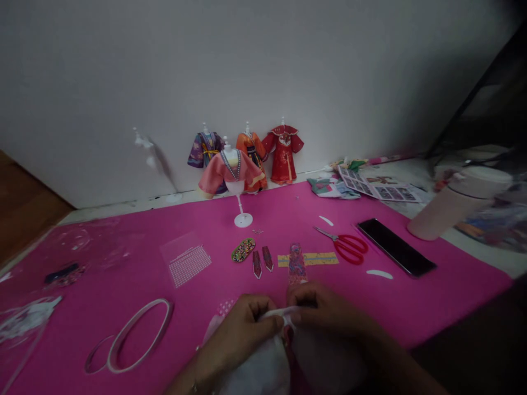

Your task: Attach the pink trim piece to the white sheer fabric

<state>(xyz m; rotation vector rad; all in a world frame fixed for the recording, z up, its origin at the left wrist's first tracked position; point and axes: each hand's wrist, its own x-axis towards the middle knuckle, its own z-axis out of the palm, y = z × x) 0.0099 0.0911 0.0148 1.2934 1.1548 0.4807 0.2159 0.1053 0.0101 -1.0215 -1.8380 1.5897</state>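
My left hand (241,329) pinches the edge of a white cloth piece (263,370) between thumb and fingers, near the front of the pink mat. Close beside it, my right hand (325,314) grips the same edge, so the fingertips nearly meet. A small red detail (288,334) shows below the fingers; its kind is unclear. Just beyond the hands lie a patterned red strip (296,263) across a yellow strip (323,259), two dark red pointed pieces (257,264) and an oval dish of colourful beads (243,250). The cloth's lower part is dim.
Doll-size dress stands, including one with a pink top (230,170), line the wall. Red-handled scissors (349,248), a phone (395,247) and a tumbler (457,203) are at the right. A tape ring (168,318), a gem sticker sheet (189,266) and plastic bags (82,241) lie left.
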